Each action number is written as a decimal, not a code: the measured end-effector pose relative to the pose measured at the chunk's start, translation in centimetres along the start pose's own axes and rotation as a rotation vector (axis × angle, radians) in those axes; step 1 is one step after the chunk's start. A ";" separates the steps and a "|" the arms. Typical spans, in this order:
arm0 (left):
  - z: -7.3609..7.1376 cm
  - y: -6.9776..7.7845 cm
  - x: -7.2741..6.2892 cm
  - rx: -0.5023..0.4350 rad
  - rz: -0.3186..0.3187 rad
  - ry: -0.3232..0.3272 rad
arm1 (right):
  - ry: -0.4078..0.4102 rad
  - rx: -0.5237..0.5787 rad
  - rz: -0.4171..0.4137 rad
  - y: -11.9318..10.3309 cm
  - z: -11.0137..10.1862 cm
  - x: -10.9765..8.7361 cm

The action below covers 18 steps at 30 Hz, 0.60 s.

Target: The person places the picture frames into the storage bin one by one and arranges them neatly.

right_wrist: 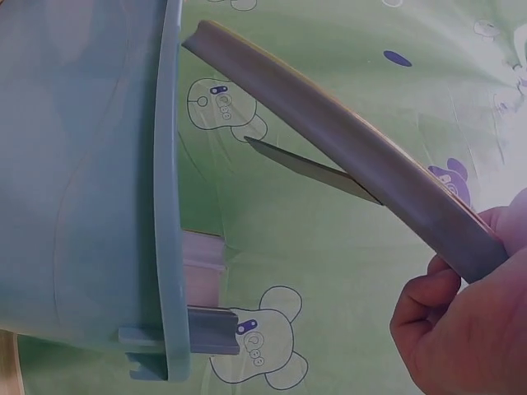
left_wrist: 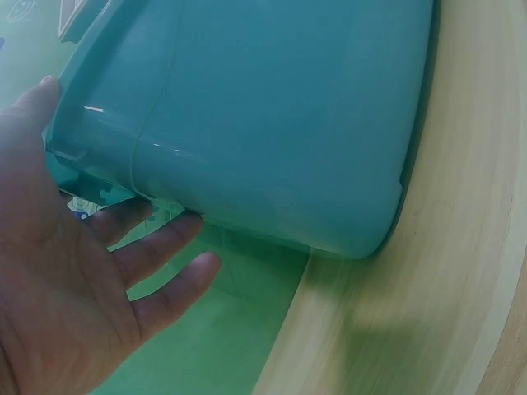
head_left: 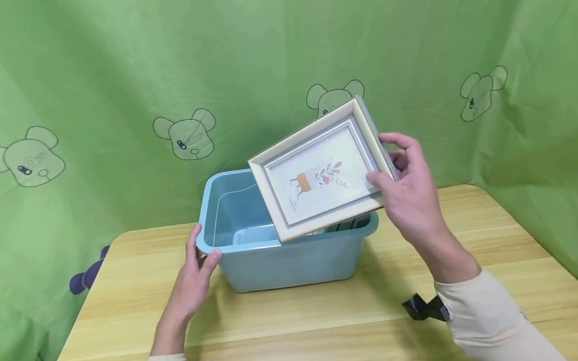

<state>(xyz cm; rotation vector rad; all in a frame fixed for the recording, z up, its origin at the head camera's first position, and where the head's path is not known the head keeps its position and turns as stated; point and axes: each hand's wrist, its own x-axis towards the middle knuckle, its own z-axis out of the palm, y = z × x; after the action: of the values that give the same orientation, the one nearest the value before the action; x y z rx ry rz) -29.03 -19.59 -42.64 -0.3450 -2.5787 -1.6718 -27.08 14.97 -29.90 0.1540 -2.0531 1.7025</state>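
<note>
A cream and grey picture frame (head_left: 316,172) with a potted-plant print hangs tilted over the right part of a light-blue plastic tub (head_left: 286,265). My right hand (head_left: 413,191) grips its right edge, thumb on the front and fingers behind. From the right wrist view, the picture frame (right_wrist: 346,148) is seen edge-on, its stand leg (right_wrist: 309,171) sticking out from the back. My left hand (head_left: 195,274) holds the tub's front left corner, thumb at the rim and fingers along the left side (left_wrist: 165,247).
Inside the tub's right end, partly hidden by the frame, stand other frame-like pieces (right_wrist: 212,331) whose ends poke above the rim. The tub rests on a wooden table (head_left: 295,347). A green curtain (head_left: 240,34) with bear prints surrounds the table's back and sides.
</note>
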 end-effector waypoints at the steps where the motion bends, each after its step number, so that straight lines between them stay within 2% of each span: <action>1: 0.1 -0.5 0.2 0.000 -0.001 0.002 | 0.008 0.002 -0.002 0.1 0.1 0.0; 4: 0.2 -1.9 0.7 0.008 0.003 0.010 | 0.027 -0.003 -0.019 0.2 0.4 0.1; 7: 0.3 -2.5 0.9 0.019 0.013 0.018 | 0.036 -0.018 -0.047 0.4 0.8 0.3; 13: 0.4 -2.8 0.9 0.017 0.018 0.028 | 0.036 -0.116 -0.078 0.7 1.6 0.8; 18: 0.3 -2.4 0.8 0.014 0.008 0.017 | 0.033 -0.233 -0.062 1.2 2.3 1.2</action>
<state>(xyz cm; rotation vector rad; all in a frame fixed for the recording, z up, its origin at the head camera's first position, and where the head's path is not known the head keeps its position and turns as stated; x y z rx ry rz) -30.27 -20.12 -44.76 -0.3386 -2.5720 -1.6464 -29.23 13.26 -30.82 0.1121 -2.1793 1.4081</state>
